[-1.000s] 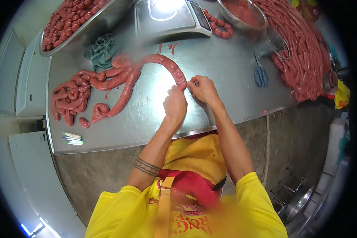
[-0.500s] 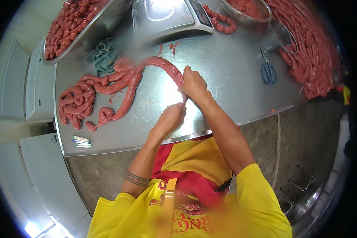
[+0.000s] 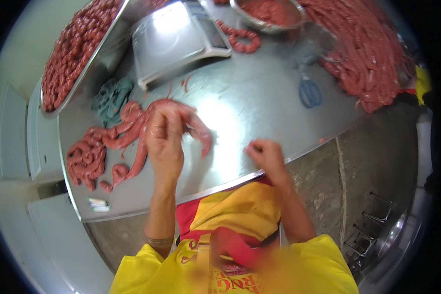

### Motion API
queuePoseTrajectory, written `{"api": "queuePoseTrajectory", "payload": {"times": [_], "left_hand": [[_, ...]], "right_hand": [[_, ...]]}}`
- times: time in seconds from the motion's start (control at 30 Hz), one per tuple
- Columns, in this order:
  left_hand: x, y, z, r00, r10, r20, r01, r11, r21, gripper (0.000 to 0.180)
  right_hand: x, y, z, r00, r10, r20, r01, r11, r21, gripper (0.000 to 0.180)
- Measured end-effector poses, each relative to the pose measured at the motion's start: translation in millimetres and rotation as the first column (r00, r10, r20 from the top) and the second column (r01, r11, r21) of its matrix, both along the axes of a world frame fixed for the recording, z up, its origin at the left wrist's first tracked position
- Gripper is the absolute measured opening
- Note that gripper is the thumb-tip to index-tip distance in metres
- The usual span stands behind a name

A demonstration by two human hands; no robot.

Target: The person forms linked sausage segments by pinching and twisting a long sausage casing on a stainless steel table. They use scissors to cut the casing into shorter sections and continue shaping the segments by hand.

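A long pink raw sausage [image 3: 201, 137] curves over the steel table, its blurred loose end pointing toward me. My left hand [image 3: 164, 134] is raised in front of it, thumb and fingers pinched together. What that pinch holds is hidden, and I cannot tell whether it grips the casing. To the right, apart from the sausage, my right hand [image 3: 268, 156] has its fingers curled closed above the table's near edge. Anything inside it is too small to make out. More sausage coils [image 3: 86, 156] lie heaped at the left.
A scale [image 3: 171, 46] stands at the back beside a large pan of small sausage links [image 3: 78, 49]. A green cloth [image 3: 113, 100], blue-handled scissors [image 3: 309, 93], a bowl of minced meat [image 3: 269, 13] and piled long sausages [image 3: 357, 54] surround the work area. White sticks [image 3: 98, 204] lie front left.
My hands have parted from the sausage end. The left has moved up and left over the sausage; the right has come down toward the near edge. The view has shifted too.
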State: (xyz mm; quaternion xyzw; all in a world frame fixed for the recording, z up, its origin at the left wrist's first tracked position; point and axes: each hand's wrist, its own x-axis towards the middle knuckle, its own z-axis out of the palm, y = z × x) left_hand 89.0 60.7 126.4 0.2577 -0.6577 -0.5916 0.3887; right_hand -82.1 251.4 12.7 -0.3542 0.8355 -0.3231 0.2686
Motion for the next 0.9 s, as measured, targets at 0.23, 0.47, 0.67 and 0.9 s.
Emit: {"api": "queuePoseTrajectory", "payload": {"times": [0.23, 0.47, 0.67, 0.9], "left_hand": [[-216, -72, 158, 0.896, 0.043, -0.443, -0.395, 0.533, -0.748, 0.024], [-271, -120, 4, 0.670, -0.088, 0.737, 0.599, 0.651, -0.467, 0.048], [-60, -70, -137, 0.738, 0.027, 0.674, 0.512, 0.627, -0.586, 0.053], [-26, -34, -166, 0.681, 0.266, 0.682, 0.503, 0.508, -0.700, 0.053]], "right_hand": [[21, 44, 0, 0.998, 0.069, -0.007, -0.069, 0.983, -0.168, 0.024], [3, 44, -10, 0.991, 0.077, -0.111, -0.094, 0.982, -0.162, 0.023], [28, 51, -6, 0.936, -0.041, -0.350, 0.003, 0.994, -0.108, 0.027], [60, 48, -1, 0.876, 0.044, -0.481, -0.027, 0.999, 0.043, 0.008]]}}
